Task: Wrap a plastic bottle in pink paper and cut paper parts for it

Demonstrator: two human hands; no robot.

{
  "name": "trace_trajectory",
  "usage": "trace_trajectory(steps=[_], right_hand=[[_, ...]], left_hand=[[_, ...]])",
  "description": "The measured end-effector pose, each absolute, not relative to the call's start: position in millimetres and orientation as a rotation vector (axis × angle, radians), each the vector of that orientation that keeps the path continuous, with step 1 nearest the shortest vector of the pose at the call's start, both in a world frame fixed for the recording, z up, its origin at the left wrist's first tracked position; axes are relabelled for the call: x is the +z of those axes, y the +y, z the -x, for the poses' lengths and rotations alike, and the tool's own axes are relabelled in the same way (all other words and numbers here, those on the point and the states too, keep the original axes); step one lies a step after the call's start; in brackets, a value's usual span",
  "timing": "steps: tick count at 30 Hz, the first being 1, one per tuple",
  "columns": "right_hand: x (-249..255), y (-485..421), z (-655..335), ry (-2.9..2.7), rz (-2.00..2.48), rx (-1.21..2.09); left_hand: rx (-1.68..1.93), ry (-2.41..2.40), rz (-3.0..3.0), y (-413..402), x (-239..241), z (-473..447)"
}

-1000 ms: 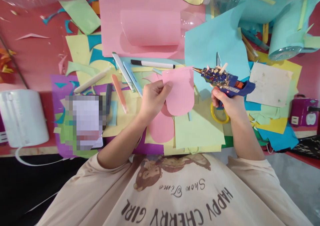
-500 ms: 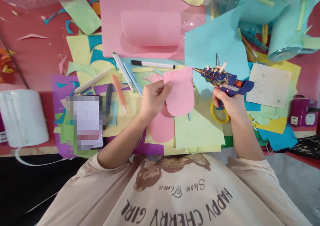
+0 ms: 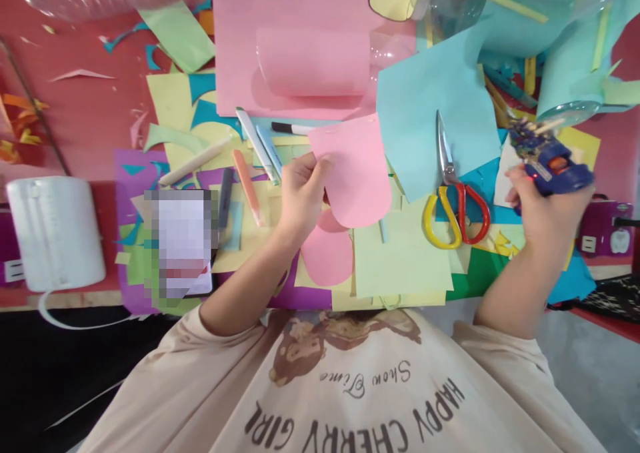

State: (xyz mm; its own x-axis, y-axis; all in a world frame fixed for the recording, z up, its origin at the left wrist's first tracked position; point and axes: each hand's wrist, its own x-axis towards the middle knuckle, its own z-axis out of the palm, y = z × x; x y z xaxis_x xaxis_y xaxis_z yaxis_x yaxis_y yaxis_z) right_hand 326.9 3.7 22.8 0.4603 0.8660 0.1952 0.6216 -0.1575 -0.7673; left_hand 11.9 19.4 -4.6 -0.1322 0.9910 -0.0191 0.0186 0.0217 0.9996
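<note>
My left hand pinches a pink paper cut-out with a rounded lower end and holds it up over the table's middle. Under it lie two more pink rounded pieces. My right hand is closed round a blue glue gun, far out at the right, its tip crusted with dried glue and scraps. Scissors with one yellow and one red handle lie between the two hands on blue paper.
Sheets and scraps of coloured paper cover the red table. A big pink sheet with a rolled piece lies at the back. Several pens lie left of my left hand. A white roll stands at the left edge.
My right hand has swung the glue gun away to the right, uncovering the scissors. My left hand has lifted the pink cut-out a little higher.
</note>
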Motion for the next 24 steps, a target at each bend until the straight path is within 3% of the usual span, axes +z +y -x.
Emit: trace_trajectory(steps=[2, 5, 10, 14, 17, 19, 24], right_hand=[[14.9, -0.1, -358.8, -1.379, 2.04, 0.057], [2.1, -3.5, -402.5, -1.435, 2.384, -0.135], [-0.9, -12.1, -440.4, -1.627, 2.463, -0.15], [13.3, -13.4, -442.3, -1.688, 2.495, 0.057], [26.9, -9.6, -422.2, -1.715, 2.533, -0.143], [37.1, -8.7, -394.5, -1.736, 2.378, -0.309], [56.1, -15.8, -302.4, -2.128, 1.83, 0.094]], left_hand=[[1.279, 1.337, -1.125, 18.8, -4.5, -11.6], [1.248, 1.343, -1.107, 17.0, -3.2, -12.0], [1.183, 1.333, -1.086, 15.0, -0.5, -14.3], [1.195, 1.327, -1.06, 14.5, 1.4, -15.6], [1.179, 1.328, -1.06, 14.5, 2.3, -16.0], [1.173, 1.324, -1.052, 14.7, 2.0, -16.1], [1.178, 1.315, -1.038, 16.2, -0.9, -15.5]])
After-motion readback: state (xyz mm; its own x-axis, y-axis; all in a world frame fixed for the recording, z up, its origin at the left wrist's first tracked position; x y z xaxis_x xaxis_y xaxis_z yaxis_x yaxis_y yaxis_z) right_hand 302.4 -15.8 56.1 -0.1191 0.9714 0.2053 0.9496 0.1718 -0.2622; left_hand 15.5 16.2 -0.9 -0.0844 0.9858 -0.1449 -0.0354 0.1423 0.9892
